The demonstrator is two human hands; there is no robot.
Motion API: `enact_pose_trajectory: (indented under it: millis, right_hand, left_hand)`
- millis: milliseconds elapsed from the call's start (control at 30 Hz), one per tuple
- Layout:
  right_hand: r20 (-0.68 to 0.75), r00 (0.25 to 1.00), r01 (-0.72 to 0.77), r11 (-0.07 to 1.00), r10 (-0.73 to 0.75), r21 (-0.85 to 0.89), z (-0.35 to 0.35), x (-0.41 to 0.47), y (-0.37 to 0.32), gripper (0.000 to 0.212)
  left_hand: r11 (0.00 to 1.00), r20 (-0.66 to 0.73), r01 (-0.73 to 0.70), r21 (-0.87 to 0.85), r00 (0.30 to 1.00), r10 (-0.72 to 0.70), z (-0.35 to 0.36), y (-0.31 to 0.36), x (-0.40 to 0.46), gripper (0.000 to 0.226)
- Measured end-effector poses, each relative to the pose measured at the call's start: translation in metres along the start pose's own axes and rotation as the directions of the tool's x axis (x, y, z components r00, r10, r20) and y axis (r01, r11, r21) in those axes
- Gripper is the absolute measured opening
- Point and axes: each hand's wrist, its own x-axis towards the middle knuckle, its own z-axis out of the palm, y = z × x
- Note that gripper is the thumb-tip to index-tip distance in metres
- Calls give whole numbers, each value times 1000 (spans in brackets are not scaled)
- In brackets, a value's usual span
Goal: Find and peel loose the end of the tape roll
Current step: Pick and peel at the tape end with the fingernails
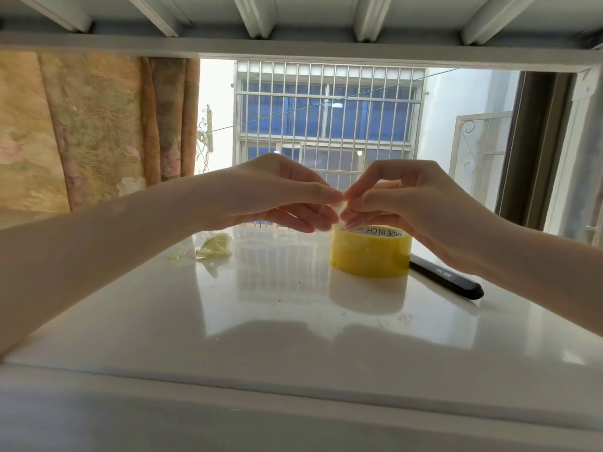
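Glossy white bench (261,321) carries the yellow tape roll (370,252), lying flat. Just above it, left hand (261,194) and right hand (408,203) meet, fingers (329,195) of both pinching a small clear tape scrap (342,212), seemingly to work it free.

We see a shiny white table (261,321) by a big window (326,119) with metal bars (313,102). A flowery curtain (98,125) hangs on the left. Daylight comes in.
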Motion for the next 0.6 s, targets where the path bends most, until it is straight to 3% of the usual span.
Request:
enact_pose_trajectory:
  millis: [167, 333, 467, 600]
  right_hand:
    - [-38, 999, 0, 999, -1, -45, 1, 1, 1, 12]
    - [-54, 999, -7, 1000, 7, 0, 0, 1, 0, 12]
    - [-66, 998, -11, 1000, 13, 29, -1, 1, -1, 11]
    - [-52, 999, 13, 998, -9, 64, 0, 1, -3, 12]
  left_hand:
    - [998, 1, -50, 40, 999, 50, 2, -1, 0, 21]
    - [993, -109, -109, 42, 988, 113, 4, -1, 1, 9]
    - [990, -130, -134, -43, 983, 127, 3, -1, 1, 8]
    - [977, -60, -76, -201, 996, 65, 0, 1, 2, 14]
